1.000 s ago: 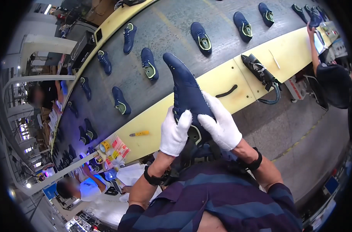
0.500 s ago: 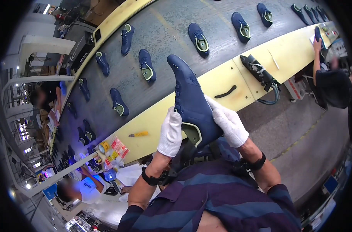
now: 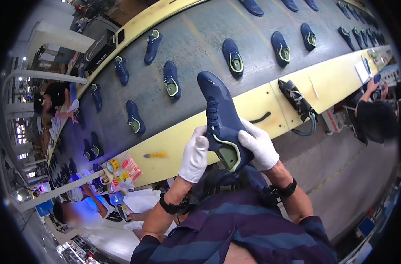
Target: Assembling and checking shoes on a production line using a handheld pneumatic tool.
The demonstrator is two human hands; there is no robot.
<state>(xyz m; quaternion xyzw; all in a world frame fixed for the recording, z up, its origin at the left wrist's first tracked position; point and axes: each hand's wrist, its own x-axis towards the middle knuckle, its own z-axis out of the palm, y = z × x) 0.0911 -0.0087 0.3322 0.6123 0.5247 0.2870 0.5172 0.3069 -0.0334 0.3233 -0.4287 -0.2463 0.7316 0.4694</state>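
I hold a dark blue shoe (image 3: pixel 218 115) with a pale green lining upright in front of me, toe pointing away, its opening toward me. My left hand (image 3: pixel 194 155), in a white glove, grips the shoe's left side near the collar. The gloved right hand (image 3: pixel 258 147) grips the heel side. Both hands are above the yellow edge (image 3: pixel 178 145) of a grey conveyor belt (image 3: pixel 196 48). Black bands sit on both wrists.
Several more blue shoes (image 3: pixel 171 79) lie spaced out on the belt. A black tool with a hose (image 3: pixel 297 102) rests on the yellow edge at right, a yellow cutter (image 3: pixel 155 155) and tape rolls (image 3: pixel 113 165) at left. Other people work at far right (image 3: pixel 376 114), lower left (image 3: pixel 83 210) and far left (image 3: pixel 55 105).
The shoe has been turned in my hands so its green-lined opening faces me; both hands shifted down toward its heel end.
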